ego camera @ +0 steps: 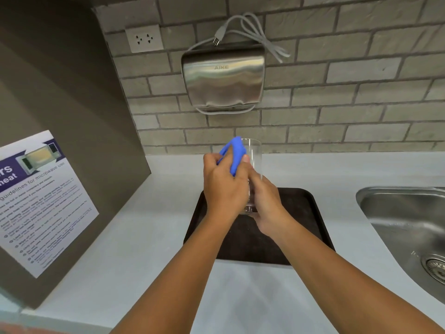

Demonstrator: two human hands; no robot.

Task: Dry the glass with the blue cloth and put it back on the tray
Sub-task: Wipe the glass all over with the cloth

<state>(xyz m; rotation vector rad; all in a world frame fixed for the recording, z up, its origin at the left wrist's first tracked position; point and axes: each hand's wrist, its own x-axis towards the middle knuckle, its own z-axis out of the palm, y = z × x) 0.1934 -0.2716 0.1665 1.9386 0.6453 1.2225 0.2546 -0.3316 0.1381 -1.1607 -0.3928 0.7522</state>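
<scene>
- The bare pale tabletop (144,237) lay nearest, under both forearms; a dropped glass would have struck it hard and probably broken.
- The dark tray (301,225) sat on it just beyond, directly below the hands, empty where it showed. It looked a small landing spot, so a careless set-down could have caught its raised rim and tipped the glass.
- The right hand (265,201) was wrapped around the lower part of the glass (255,153), holding it upright in the air above the tray. If the glass was still wet, that grip might have slipped.
- The left hand (222,184) was clenched on the blue cloth (234,153), pressing it against the glass near the rim. Pushing too hard could have twisted the glass loose.
- The sink (397,218) lay well to the right, clear of the work.
</scene>
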